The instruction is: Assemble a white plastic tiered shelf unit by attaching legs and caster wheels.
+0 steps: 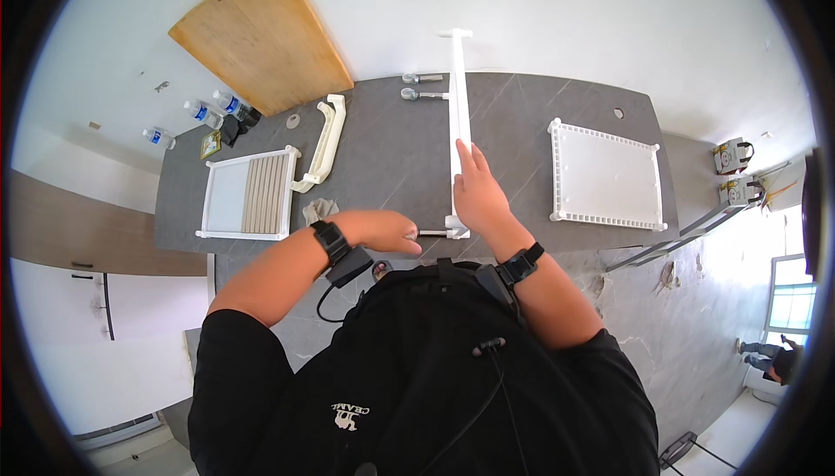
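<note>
A white plastic shelf panel (458, 119) stands on its long edge across the table, seen as a narrow strip. My right hand (481, 199) steadies its near half, fingers stretched along it and thumb against its side. My left hand (387, 233) is closed at the panel's near end, around what looks like a caster; the wheel is hidden in my fingers. Its metal stem (433, 233) points right and meets the panel's near corner. Farther back, a grey caster (410, 93) has its stem against the panel's left side. Another caster (410, 78) lies just behind it.
A white panel (607, 173) lies flat at right. At left, a white frame (250, 193) holds beige tubes. Beside it are a cream handle part (326, 146) and a crumpled cloth (318, 210). Water bottles (202, 113) and a wooden board (261, 33) are behind. A person (770, 359) is far right.
</note>
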A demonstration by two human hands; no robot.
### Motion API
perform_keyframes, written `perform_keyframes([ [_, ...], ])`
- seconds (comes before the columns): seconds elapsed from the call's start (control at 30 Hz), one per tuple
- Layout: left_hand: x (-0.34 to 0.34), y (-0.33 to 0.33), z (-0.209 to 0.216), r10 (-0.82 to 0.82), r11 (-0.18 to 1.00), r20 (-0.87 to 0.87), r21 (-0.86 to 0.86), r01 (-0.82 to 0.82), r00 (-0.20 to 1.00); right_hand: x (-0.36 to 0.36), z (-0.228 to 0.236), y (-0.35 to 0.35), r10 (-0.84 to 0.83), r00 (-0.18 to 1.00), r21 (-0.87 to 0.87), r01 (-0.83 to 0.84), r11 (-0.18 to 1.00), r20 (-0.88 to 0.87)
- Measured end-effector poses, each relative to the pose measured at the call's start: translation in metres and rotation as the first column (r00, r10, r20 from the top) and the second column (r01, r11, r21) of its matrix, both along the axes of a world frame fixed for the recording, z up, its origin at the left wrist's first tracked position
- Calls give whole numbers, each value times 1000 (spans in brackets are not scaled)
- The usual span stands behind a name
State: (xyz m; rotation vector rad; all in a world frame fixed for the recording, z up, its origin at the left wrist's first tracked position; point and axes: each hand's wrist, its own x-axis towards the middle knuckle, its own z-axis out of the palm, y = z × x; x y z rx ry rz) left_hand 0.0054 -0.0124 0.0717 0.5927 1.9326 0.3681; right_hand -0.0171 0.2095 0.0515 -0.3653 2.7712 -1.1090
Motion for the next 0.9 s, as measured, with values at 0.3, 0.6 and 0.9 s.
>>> perform_keyframes([
  [0.3,36,-69,-57,560,822,-57,164,-545,827,5,4,1,1,999,-54,-2,999,-32],
  [0.6,70,-156,-88,857,169,379,431,-886,348,2,1,-8,-14,991,27,17,999,-131],
  [0.9,75,-184,-53,458,-602,869,457,-655,186,16,41,-23,-140,941,53,163,985,-309],
])
